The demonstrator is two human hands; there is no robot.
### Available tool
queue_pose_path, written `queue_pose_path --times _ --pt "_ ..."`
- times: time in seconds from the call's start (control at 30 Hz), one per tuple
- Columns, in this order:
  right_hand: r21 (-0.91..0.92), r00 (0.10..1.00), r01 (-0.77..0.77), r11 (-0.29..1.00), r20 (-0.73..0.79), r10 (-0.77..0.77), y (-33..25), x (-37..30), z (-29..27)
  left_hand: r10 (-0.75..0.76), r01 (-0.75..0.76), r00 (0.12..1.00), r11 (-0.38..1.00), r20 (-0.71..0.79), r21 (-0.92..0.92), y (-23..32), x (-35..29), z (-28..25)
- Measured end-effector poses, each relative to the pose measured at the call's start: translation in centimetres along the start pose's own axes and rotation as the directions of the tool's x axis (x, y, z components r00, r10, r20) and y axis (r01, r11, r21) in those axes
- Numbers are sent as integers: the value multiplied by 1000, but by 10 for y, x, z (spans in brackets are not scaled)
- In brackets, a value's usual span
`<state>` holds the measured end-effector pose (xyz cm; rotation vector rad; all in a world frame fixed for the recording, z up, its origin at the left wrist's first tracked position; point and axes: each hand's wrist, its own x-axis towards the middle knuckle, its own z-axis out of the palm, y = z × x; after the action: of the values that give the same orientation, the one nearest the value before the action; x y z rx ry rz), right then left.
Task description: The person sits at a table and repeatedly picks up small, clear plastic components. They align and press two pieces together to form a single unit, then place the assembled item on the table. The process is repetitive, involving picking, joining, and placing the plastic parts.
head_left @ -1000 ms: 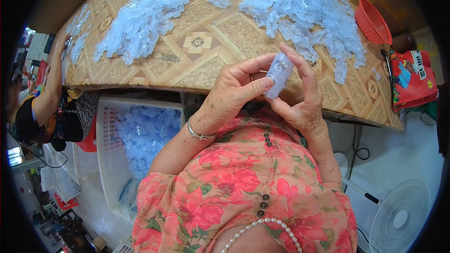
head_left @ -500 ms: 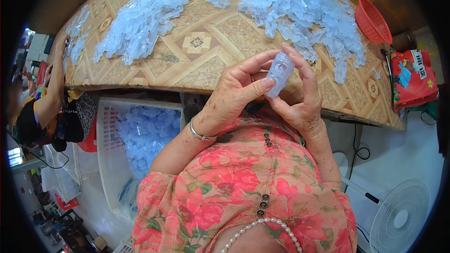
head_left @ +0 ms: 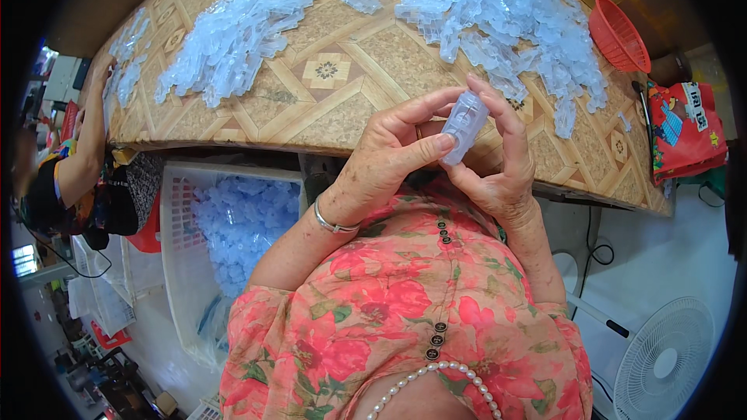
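Observation:
A small translucent, bluish plastic piece point(head_left: 469, 120), long with rounded hollows along its face, is held upright at a slant between my two hands, in front of the table's near edge. My left hand point(head_left: 402, 136) is closed on it, thumb pressed on its lower face and fingers behind. My right hand point(head_left: 500, 144) grips it from the other side, thumb at the bottom end and fingertips by the top. Behind my hands, a large heap of similar clear pieces point(head_left: 498, 19) covers the table's right part. A second heap point(head_left: 237, 39) lies farther left.
The wood-patterned table point(head_left: 292, 120) curves around me. On its right stand a red basket point(head_left: 620, 35) and a red bag point(head_left: 689, 132). Below left, a white crate point(head_left: 179, 225) holds many bluish pieces. A fan point(head_left: 665, 350) stands at lower right. Another person's arm point(head_left: 89, 140) reaches the table's left end.
The plastic piece has turned slightly in my fingers, while both hands stay nearly in place. The person at the left has shifted a little.

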<state>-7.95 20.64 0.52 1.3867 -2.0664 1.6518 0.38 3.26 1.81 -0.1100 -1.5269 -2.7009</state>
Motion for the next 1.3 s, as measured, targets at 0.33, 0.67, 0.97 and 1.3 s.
queue_pose_path --times 0.33,0.67,0.97,1.3 --pt "-235 992 -5 972 -126 -25 -2 1 4 275 -289 956 839 100 460 -22 6 -1" --pt "-333 999 -22 943 15 29 -5 3 -6 299 -305 942 569 153 764 -11 8 -7" --pt "-324 990 -65 944 99 102 16 9 -14 430 -340 868 150 249 928 -13 24 -25" --pt "-346 985 -113 932 87 152 15 6 -14 434 -330 858 54 275 942 -16 30 -23"
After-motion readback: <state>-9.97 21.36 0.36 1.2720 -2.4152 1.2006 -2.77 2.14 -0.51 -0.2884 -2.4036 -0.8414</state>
